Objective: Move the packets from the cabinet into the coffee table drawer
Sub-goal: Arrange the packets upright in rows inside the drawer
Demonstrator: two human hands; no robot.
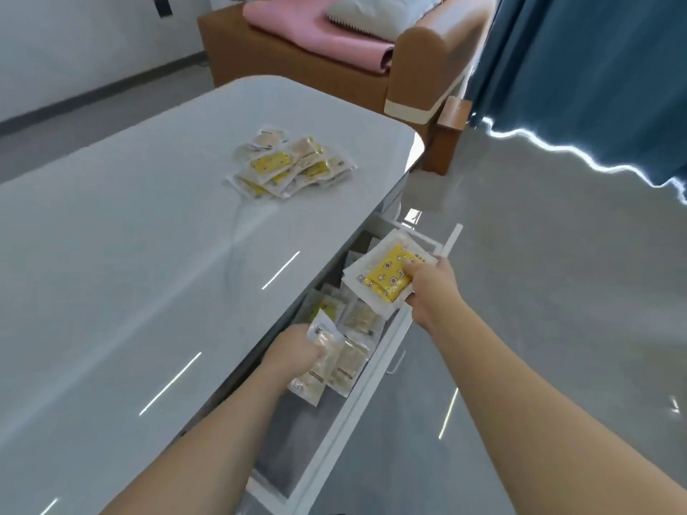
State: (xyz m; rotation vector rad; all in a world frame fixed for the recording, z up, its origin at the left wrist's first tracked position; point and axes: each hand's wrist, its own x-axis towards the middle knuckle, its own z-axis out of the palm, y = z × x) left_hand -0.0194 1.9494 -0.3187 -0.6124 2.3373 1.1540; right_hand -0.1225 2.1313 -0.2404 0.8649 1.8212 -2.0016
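The white drawer (357, 403) of the coffee table (130, 254) is pulled out toward the right and holds several packets (362, 317). Over its far half, my right hand (427, 288) grips a small stack of packets, the top one a yellow packet (386, 273) with a star print. My left hand (297, 353) holds pale beige packets (327, 356) low inside the drawer's middle. A pile of packets (288, 165) lies on the tabletop further back. The cabinet is out of view.
A brown armchair (420, 57) with a pink cushion (316, 27) and a grey pillow (375, 13) stands past the table's far end. A blue curtain (594, 68) hangs at the right. Grey floor lies to the right of the drawer.
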